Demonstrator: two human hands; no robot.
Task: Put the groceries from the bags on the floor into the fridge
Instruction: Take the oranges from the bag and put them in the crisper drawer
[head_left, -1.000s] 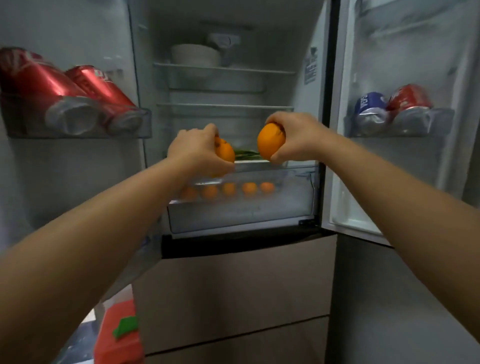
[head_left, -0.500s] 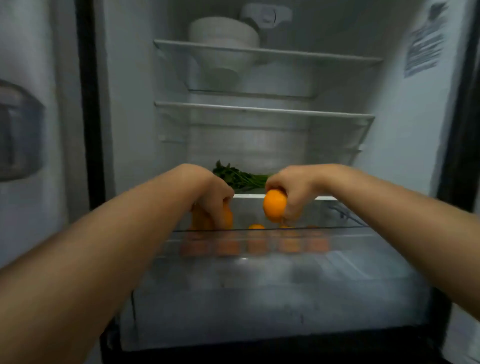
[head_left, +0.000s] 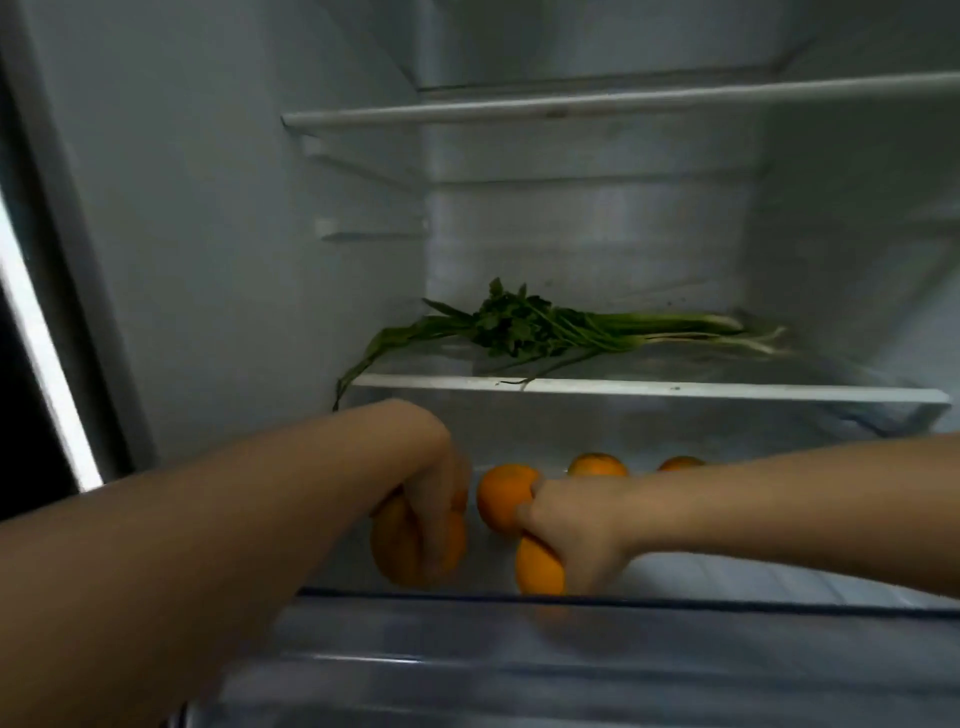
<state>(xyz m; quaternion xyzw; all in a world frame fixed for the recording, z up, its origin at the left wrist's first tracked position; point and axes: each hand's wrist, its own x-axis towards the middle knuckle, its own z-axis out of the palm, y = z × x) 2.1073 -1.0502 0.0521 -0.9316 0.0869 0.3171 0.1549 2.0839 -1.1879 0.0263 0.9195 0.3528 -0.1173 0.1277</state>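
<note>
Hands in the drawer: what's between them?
An orange lies between the left hand and right hand, seen in the head view.

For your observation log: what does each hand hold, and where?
Left hand grips a round orange fruit over its top; right hand likewise holds another.

Left hand covers most of orange beneath it; fingertips hidden behind fruit. Right hand hides top of orange in its grip; contact with neighbouring orange unclear. Two far oranges half hidden behind right forearm. Drawer front blurred, cut off by bottom edge. Upper shelf cut off at right. Both arms leave frame.
</note>
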